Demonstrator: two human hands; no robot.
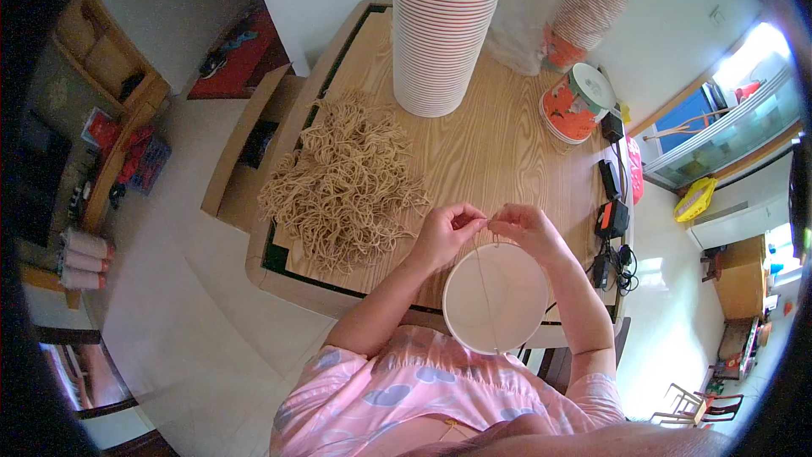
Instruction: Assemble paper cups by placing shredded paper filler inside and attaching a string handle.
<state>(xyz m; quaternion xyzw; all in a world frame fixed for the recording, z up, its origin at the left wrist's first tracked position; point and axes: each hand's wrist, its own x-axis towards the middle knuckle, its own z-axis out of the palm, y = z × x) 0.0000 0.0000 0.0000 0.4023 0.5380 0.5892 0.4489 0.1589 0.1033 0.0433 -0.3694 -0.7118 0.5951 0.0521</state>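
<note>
Pinched close, the grip of left hand (452, 228) and right hand (520, 227) works the cord (485, 292) spanning the white bucket (526, 305) before the chest, near end apparently fastened, stacked buckets (444, 34) likely left.

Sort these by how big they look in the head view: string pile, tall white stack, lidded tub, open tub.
1. String pile and tall white stack: too alike to rank; the picture's top edge cuts off the stack.
2. Open tub
3. Lidded tub

Bucket (514, 294) white; cord pile (347, 186) tan; tabletop (501, 156) brown (wood-grained).
</note>
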